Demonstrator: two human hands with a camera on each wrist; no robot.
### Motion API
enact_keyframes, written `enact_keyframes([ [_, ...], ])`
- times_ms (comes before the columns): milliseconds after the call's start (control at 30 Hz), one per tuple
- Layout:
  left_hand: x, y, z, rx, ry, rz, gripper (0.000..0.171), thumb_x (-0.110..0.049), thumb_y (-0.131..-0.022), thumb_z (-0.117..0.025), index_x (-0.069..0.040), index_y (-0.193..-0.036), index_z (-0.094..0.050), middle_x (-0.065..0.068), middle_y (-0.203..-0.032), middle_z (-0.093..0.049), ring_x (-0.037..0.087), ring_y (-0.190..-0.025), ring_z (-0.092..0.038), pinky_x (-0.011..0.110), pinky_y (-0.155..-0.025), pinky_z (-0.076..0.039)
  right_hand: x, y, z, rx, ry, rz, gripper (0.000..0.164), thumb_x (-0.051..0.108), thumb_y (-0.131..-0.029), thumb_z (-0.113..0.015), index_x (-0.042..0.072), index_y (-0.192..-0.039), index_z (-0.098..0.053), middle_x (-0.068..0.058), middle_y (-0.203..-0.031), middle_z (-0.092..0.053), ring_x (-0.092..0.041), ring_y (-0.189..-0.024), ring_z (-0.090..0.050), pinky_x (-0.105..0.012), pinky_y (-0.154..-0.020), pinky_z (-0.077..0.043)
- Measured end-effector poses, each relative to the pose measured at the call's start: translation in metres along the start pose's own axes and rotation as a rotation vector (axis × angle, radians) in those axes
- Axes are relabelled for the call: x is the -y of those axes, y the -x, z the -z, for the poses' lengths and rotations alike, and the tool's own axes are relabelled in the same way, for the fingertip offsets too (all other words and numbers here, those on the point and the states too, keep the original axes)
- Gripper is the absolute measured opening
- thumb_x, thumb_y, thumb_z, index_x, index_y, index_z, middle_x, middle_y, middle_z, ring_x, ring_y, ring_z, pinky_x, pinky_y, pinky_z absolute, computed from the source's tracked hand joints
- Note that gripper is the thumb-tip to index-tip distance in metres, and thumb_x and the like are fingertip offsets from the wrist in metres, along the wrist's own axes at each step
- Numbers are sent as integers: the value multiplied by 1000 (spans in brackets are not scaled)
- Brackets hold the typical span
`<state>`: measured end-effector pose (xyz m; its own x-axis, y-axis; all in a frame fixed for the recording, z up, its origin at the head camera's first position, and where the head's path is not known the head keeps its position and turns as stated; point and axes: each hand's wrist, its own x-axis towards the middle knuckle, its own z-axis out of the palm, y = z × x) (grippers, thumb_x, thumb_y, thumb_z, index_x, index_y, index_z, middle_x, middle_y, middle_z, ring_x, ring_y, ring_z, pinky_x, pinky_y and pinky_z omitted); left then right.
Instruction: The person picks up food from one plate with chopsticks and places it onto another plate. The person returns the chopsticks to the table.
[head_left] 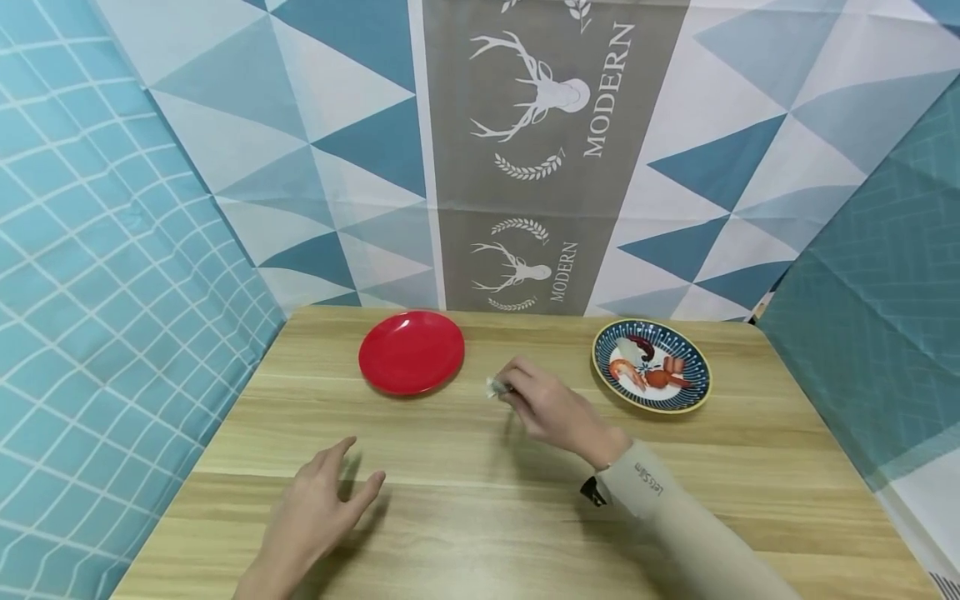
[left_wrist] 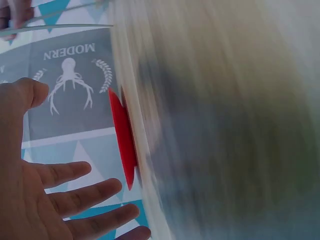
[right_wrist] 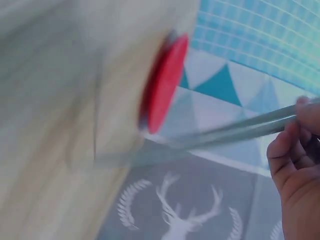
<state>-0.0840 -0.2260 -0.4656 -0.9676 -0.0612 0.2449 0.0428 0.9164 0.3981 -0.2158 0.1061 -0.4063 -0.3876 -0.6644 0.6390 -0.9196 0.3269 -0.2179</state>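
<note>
In the head view, the right hand (head_left: pixel 551 408) pinches a pale thing (head_left: pixel 496 388) over the far middle of the desk (head_left: pixel 450 517), between the red plate (head_left: pixel 411 354) at far left and the patterned plate (head_left: pixel 699 381) of food pieces (head_left: pixel 658 380) at far right. The left hand (head_left: pixel 311 500) is near left, fingers spread, holding nothing; that seems a good spot, out of the way yet ready to steady. In the left wrist view, its fingers lie apart and the pale thing looks long and thin. In the right wrist view, thumb and fingers grip one end while the rest slants toward the desk, too blurred to identify or to tell whether it touches. The step looks like carrying it: a firm pinch and steady wrist should help, with its loose end clear of both plates.
</note>
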Motion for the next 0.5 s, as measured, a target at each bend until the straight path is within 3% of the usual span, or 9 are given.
enact_keyframes([
  [200, 8, -4, 7, 39, -60, 3, 77, -66, -93, -62, -6, -141, -58, 25, -131, -66, 48, -115, -65, 67, -86, -56, 0, 2, 27, -98, -28, -39, 4, -1, -101, -52, 3, -103, -52, -3, -88, -50, -8, -76, -46, -18, -65, -43],
  [400, 3, -9, 8, 89, -64, -10, 73, -67, -97, -53, -7, -138, -60, 21, -132, -67, 44, -118, -65, 65, -89, -56, 4, 14, 44, -71, -58, -184, 11, 0, -99, -44, 7, -97, -37, 4, -81, -35, -1, -66, -30, -17, -55, -31],
  [500, -3, -12, 6, 104, -48, -37, 70, -66, -99, -51, -8, -138, -61, 19, -132, -68, 42, -118, -66, 63, -92, -56, 6, 21, 48, -50, -53, -236, 13, 3, -104, -44, 9, -94, -36, 6, -76, -34, 1, -61, -29, -17, -51, -30],
])
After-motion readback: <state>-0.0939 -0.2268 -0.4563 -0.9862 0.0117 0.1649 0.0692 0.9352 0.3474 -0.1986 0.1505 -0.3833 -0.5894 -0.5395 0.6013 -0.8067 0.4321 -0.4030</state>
